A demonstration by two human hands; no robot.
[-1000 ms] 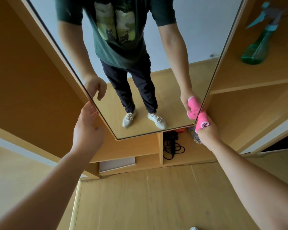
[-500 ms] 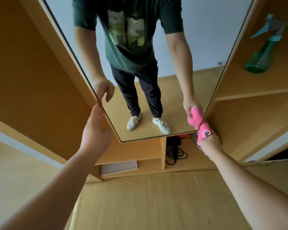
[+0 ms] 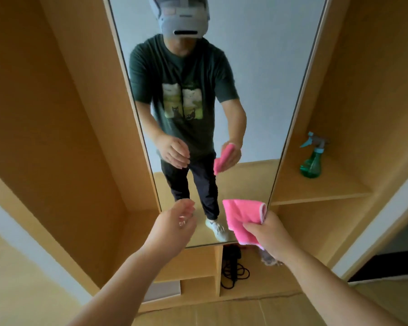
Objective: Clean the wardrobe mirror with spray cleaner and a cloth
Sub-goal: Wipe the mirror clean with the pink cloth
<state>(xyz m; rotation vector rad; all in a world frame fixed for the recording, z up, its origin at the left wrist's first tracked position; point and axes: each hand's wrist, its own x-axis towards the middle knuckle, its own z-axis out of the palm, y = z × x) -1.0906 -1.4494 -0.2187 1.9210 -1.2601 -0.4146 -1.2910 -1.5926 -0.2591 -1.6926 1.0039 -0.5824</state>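
The mirror (image 3: 257, 67) stands tall in the middle of the wardrobe (image 3: 57, 137), framed by wooden panels on both sides; it reflects the person in a dark green T-shirt and dark trousers, with both arms reaching forward.

The right hand (image 3: 269, 234) holds the pink cloth (image 3: 239, 217) in front of the mirror's lower right corner; its fingers (image 3: 252, 225) are curled round one bunched edge, and the rest of the cloth spreads up and to the left; the cloth and its reflection sit well apart in the glass, so it is off the mirror.

The left hand (image 3: 174, 222) is raised in front of the lower part of the mirror, just left of the cloth and not touching it; its fingers (image 3: 189, 208) are loosely curled with the palm turned inward, and it holds nothing.

The green spray bottle (image 3: 312, 158) stands upright on a shelf (image 3: 320, 187) right of the mirror, well apart from both hands; its pale blue nozzle points left.

Below the mirror, a black cable (image 3: 233, 271) lies coiled in an open compartment; something grey beside it is mostly hidden behind the right wrist; the floor (image 3: 245, 311) in front is light wood.
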